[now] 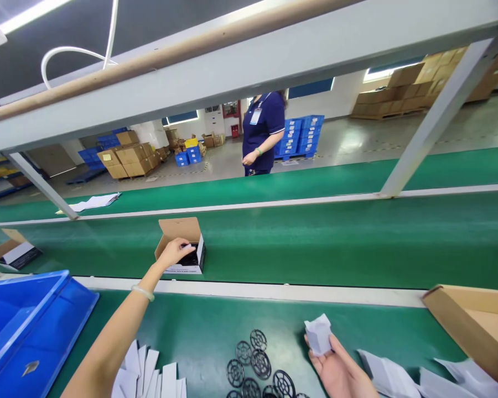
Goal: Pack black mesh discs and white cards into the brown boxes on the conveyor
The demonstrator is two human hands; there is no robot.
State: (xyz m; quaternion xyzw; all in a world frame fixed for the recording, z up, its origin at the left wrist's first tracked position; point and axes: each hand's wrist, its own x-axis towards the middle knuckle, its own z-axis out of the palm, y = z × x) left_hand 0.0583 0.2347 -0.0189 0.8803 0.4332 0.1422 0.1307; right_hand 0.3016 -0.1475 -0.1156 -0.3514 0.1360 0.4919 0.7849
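My left hand (175, 252) reaches out over a small open cardboard box (181, 228) with white outer sides and a raised brown lid. Its fingers are pinched together at the opening, above dark contents. A bit of white shows by the fingertips, too small to name. Nearer to me, my right hand (336, 371) holds a small white paper packet (318, 334) upright between thumb and fingers, above the green table. Black round spoked plastic discs (260, 363) lie to the left of that hand. More white paper packets (388, 376) rest to its right.
White card strips (147, 370) lie beneath my left forearm, beside a blue bin (37, 326). An open brown carton (473, 326) stands at right. Another open box (19, 251) sits on the green conveyor (294, 249) at left. A person (264, 132) stands beyond the metal frame (435, 119).
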